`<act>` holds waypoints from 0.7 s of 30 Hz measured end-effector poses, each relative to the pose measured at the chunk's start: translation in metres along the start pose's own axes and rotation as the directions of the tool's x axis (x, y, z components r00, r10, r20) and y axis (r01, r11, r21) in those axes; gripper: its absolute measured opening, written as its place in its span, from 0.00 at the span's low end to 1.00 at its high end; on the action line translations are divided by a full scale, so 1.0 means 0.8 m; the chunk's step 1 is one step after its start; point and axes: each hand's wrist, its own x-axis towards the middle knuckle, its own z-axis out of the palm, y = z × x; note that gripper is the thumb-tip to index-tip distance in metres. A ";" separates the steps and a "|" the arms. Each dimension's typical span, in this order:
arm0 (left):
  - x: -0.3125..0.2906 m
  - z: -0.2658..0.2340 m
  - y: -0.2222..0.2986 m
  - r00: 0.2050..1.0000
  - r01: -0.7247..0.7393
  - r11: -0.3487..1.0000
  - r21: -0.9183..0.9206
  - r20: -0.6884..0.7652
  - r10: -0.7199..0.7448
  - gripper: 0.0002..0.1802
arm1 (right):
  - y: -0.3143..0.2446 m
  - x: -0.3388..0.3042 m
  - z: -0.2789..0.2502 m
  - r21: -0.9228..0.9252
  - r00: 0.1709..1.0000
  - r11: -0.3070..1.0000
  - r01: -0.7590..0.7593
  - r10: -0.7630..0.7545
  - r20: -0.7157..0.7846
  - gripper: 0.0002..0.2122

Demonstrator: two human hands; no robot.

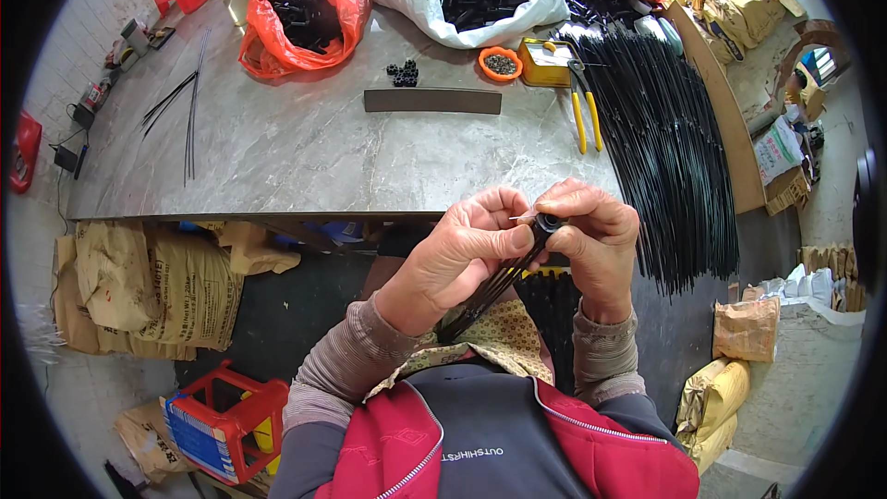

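Note:
Above my lap, my two hands meet at the head of a bundle of thin black rods (500, 288), which slants down toward my lap. A small round black hub (551, 221) sits at the bundle's upper end. My right hand (599, 238) pinches this hub between thumb and fingers. My left hand (434, 257) is closed beside it, its thumb pressed to the rods just below the hub. A thin pale wire (523, 217) shows between the fingertips of both hands; which hand grips it is hard to make out.
On the table (296, 143) lie a dark flat strip (432, 101), small black parts (403, 74), yellow-handled pliers (586, 115) and a large heap of black rods (670, 148). An orange bowl (500, 65), red bag (305, 23) and white sack (545, 14) stand behind. A red stool (242, 425) is lower left.

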 end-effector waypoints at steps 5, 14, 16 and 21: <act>0.001 -0.004 0.000 1.000 -0.014 1.000 0.017 0.010 0.014 0.16 | 0.016 0.008 -0.011 -0.052 0.963 0.973 0.224 -0.213 0.162 0.10; -0.003 -0.029 -0.008 0.997 -0.079 0.996 0.040 0.028 0.077 0.22 | 0.017 0.015 0.011 -0.080 0.993 0.993 0.092 -0.086 0.083 0.12; -0.006 -0.030 -0.004 0.997 -0.077 0.995 0.061 0.014 0.077 0.23 | 0.014 0.013 0.020 -0.027 1.000 1.000 0.013 -0.013 -0.010 0.13; -0.014 -0.029 0.000 0.995 -0.092 0.991 0.099 0.047 0.088 0.29 | 0.035 0.016 0.010 -0.272 0.972 0.948 0.164 -0.108 0.211 0.15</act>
